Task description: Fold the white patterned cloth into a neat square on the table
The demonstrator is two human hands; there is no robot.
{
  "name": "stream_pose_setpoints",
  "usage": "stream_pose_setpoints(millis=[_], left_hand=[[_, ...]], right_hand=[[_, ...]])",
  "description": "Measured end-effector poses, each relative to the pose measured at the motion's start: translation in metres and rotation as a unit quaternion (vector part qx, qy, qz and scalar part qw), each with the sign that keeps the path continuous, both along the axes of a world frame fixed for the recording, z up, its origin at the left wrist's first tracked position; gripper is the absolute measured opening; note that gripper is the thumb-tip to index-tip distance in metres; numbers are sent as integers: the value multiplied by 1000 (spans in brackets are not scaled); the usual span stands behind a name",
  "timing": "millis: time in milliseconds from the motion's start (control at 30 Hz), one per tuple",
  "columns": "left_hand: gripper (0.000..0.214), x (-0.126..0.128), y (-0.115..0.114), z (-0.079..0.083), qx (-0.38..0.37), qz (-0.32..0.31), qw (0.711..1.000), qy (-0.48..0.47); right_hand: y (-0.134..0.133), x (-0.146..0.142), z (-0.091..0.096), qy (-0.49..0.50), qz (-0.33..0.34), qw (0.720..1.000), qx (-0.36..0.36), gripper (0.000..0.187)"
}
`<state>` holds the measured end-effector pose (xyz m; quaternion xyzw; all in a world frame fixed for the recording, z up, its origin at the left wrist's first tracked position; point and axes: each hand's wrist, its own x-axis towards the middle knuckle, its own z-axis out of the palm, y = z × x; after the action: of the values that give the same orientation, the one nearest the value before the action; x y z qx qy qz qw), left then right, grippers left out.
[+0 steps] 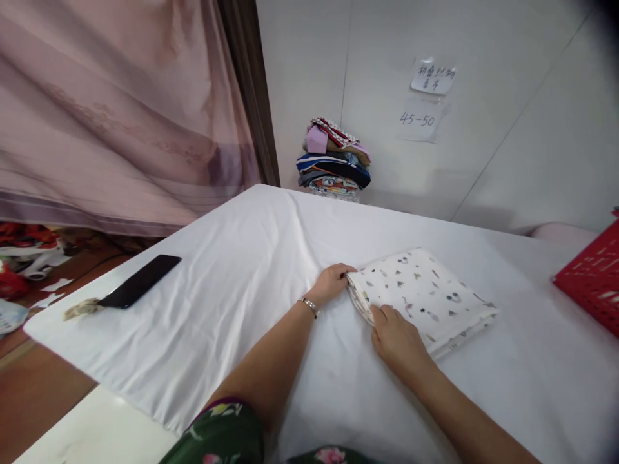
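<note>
A folded white cloth [425, 290] with small printed figures lies in several layers on the white-covered table [242, 258]. My left hand [333, 282] is closed on its left corner, thumb and fingers pinching the layered edge. Nearer to me, my right hand [397, 335] grips the front left edge of the same cloth, fingertips on top. The thumb of my right hand is mostly hidden. A bracelet [310, 307] circles my left wrist.
A black phone [142, 281] with a fuzzy strap lies at the table's left. A stack of folded fabrics [333, 161] stands past the far edge by the wall. A red plastic basket [592, 277] is at the right. A pink curtain [126, 109] hangs at the left.
</note>
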<state>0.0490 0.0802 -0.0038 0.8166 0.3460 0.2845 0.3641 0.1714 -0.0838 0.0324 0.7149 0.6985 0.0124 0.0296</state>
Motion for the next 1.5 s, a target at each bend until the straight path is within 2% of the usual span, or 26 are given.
stream_pose_setpoints(millis=[233,367,500,767,1067,1200,1300,1400,1500], left_hand=[[50,-7,-1,0,-63,-89,991,-76],[45,-1,-2,-5,-58,-66,992,-94],[41,4,-4,-3,-17,-39,996,-83],[38,-1,0,5,108,-34,993,18],[42,3,-5,5,101,-2,995,-17],[42,6,-6,4,65,17,997,-26],[39,4,-3,2,-3,19,999,-39],[35,-3,4,0,-94,-5,993,-73],[42,-10,9,-2,-167,-49,978,-112]], right_hand=[[-1,5,-5,17,3,1000,14,37],[-1,5,-7,18,10,999,25,37],[-2,5,-5,16,14,999,32,37],[-3,5,-5,2,19,999,30,36],[-2,2,-2,-6,19,1000,19,37],[-2,1,1,-12,17,1000,11,37],[-2,0,3,-16,16,1000,7,37],[-2,0,4,-14,13,1000,2,36],[-2,1,2,-8,10,1000,-2,36]])
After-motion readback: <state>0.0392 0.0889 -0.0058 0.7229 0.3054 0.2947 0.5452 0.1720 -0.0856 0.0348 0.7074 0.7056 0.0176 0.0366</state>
